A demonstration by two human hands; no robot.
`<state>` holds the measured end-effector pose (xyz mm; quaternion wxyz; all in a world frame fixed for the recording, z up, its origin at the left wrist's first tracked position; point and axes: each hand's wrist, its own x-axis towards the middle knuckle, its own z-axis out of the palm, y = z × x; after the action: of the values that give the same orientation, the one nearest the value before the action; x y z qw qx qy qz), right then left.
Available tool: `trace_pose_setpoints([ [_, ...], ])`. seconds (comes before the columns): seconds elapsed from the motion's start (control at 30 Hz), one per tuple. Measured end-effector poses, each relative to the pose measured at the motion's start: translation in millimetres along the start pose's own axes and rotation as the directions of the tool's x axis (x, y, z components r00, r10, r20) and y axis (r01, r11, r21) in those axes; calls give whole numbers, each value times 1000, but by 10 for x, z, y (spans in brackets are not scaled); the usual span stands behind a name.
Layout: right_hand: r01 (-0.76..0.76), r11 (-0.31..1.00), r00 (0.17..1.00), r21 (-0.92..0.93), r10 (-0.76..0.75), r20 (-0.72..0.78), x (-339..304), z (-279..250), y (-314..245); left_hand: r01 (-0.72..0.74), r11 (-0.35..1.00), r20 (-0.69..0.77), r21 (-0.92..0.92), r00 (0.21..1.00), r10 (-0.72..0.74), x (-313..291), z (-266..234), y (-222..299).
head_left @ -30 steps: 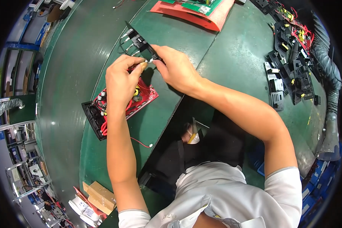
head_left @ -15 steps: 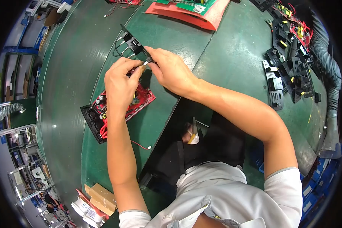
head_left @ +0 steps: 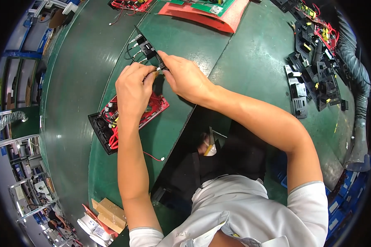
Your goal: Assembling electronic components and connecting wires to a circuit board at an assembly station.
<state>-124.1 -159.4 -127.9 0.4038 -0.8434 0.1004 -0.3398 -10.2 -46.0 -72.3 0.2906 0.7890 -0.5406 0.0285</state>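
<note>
Holding black panel [head_left: 146, 47] left of frame's upper centre: right hand [head_left: 186, 77] pinching its lower end, left hand [head_left: 133, 87] pinching white connector [head_left: 158, 69] there, red unit [head_left: 156, 107] below

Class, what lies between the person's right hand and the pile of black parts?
Between right hand and black parts, the head view shows green benchtop crossed by a seam.

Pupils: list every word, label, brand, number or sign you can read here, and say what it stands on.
None can be read clearly enough to quote.
White item, lower left: dark printing, too small to read.
Grey shirt: faint mark, too blurred to read.
Blue bins, right edge: pale labels, too small to read.
Black part in the right hand: no readable text.
</note>
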Motion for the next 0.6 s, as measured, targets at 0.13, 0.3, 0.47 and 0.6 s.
trace_pose_setpoints([
  [0.13,20,999,1000,-31,-19,11,-22,31,-22,-177,981,-24,84,983,180,34,-10,47],
  [0.3,-32,999,999,27,32,15,30,139,-50,-128,986,-49,109,990,134,-39,-42,-68],
  [0.47,-202,960,977,192,213,-35,14,81,80,-46,997,-98,57,994,51,-162,-383,-47],
  [0.6,-310,890,935,334,350,-65,110,-17,139,420,850,-234,320,904,-358,-577,-965,-231],
])
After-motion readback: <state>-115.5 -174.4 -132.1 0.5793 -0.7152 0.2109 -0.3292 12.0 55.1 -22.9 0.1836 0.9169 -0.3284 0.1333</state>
